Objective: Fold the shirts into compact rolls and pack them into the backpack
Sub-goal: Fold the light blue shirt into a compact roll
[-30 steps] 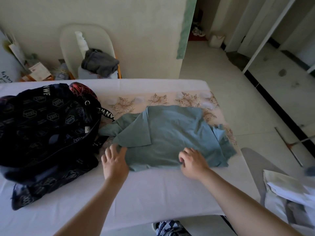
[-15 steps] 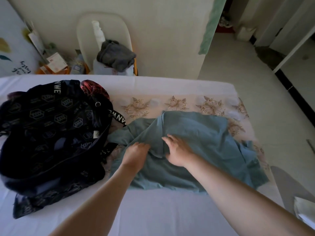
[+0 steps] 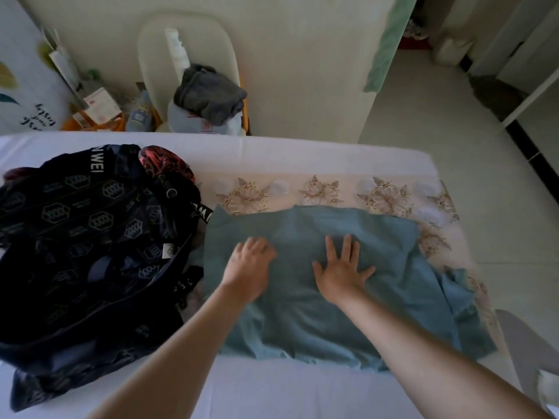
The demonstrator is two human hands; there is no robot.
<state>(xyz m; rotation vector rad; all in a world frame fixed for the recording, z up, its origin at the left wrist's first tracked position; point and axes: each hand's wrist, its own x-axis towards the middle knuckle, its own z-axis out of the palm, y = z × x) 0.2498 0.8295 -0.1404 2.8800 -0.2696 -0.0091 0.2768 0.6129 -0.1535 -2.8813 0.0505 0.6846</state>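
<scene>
Right of the dark navy patterned fabric backpack (image 3: 90, 237) on the white-sheeted bed (image 3: 272, 394), the teal cotton shirt (image 3: 332, 313) now has its sleeve folded in, the left hand (image 3: 249, 267) resting on it with grip loosened, the right hand (image 3: 343, 267) pressing, grip now spread flat.

Person's limbs: left forearm (image 3: 169, 352) and right forearm (image 3: 423, 343), bare along their visible length; left hand (image 3: 249, 269), right hand (image 3: 343, 270), likewise bare.

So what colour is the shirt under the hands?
The shirt is plain dusty teal-blue with no pattern, seen best in the head view.
</scene>
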